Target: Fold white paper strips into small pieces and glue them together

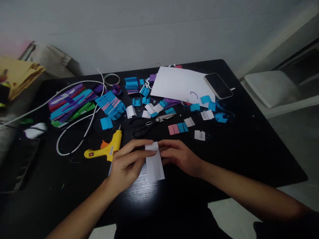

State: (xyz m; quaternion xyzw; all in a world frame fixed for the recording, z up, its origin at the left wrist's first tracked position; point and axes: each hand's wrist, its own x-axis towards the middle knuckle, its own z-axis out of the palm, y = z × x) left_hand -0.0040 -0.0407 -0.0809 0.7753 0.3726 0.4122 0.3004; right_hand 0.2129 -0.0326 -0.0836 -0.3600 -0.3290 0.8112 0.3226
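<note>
Between my two hands is a folded strip of white paper, held near the table's front edge. My left hand pinches its upper left side, with fingers lying across the front. From the other side, my right hand grips the upper right edge with thumb and fingertips. Just left of my left hand lies a yellow glue gun, nozzle pointing away. Beyond the paper rest black-handled scissors. Small folded pieces in pink, blue and white lie past my right hand.
Bundles of coloured paper strips and a stack of blue folded pieces lie at the left, by a looping white cable. A white sheet and a phone are at the back. A tape ring sits near the wall.
</note>
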